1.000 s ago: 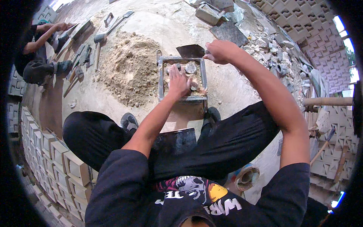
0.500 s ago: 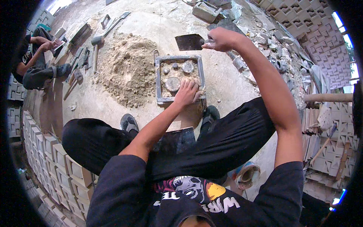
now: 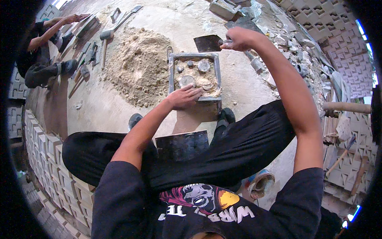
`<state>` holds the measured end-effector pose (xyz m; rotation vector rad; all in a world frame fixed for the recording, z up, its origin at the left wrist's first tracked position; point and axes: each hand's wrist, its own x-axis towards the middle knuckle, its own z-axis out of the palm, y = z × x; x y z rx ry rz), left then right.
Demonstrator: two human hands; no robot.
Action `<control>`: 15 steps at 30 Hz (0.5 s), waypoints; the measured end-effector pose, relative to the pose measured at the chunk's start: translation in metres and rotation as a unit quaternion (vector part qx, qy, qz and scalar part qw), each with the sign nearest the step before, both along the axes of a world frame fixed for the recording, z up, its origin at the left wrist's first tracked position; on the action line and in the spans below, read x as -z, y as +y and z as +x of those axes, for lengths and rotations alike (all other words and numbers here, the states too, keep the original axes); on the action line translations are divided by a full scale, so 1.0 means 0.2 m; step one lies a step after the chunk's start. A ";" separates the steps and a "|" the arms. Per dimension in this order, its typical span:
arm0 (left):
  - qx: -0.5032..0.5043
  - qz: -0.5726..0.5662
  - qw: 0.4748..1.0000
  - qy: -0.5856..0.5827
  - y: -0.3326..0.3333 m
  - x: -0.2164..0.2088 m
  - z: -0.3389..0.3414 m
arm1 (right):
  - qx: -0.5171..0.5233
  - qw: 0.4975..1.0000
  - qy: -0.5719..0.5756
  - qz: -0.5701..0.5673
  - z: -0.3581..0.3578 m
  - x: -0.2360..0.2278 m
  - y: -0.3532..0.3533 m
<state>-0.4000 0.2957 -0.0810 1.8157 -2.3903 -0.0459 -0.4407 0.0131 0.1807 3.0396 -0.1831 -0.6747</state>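
A square grey mould frame (image 3: 171, 75) stands on the floor before me, with pale sandy mix in it. Round discs show inside: one near the left side (image 3: 187, 81), another at the far right (image 3: 203, 66), plus two small dark knobs. My left hand (image 3: 185, 97) lies over the frame's near edge, fingers stretched toward the near disc, holding nothing. Beyond the frame's far right corner, my right hand (image 3: 243, 39) is wrapped round the handle of a flat trowel (image 3: 208, 43). The trowel's dark, broad blade points left, apart from the frame.
A heap of sandy mix (image 3: 135, 67) lies left of the frame. A mallet (image 3: 106, 36) and other tools lie beyond it, near a co-worker (image 3: 39, 44). Broken rubble (image 3: 284, 47) spreads at right. A dark plate (image 3: 183, 145) sits between my legs; a bucket (image 3: 260, 185) stands beside me.
My left hand has drawn back left from the near right part of the mould, uncovering a round patch there. The right hand still holds the trowel. The co-worker's arms have reached farther forward.
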 end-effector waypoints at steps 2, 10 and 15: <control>-0.003 0.052 0.999 0.008 0.06 -0.06 0.02 | -0.021 1.000 -0.017 0.006 0.03 -0.02 0.04; -0.260 0.011 0.965 0.005 0.12 -0.13 0.13 | -0.031 0.999 0.006 0.039 0.22 0.08 0.18; -0.353 -0.025 0.935 -0.018 0.12 -0.05 0.06 | -0.122 0.991 -0.021 0.049 0.24 0.09 0.27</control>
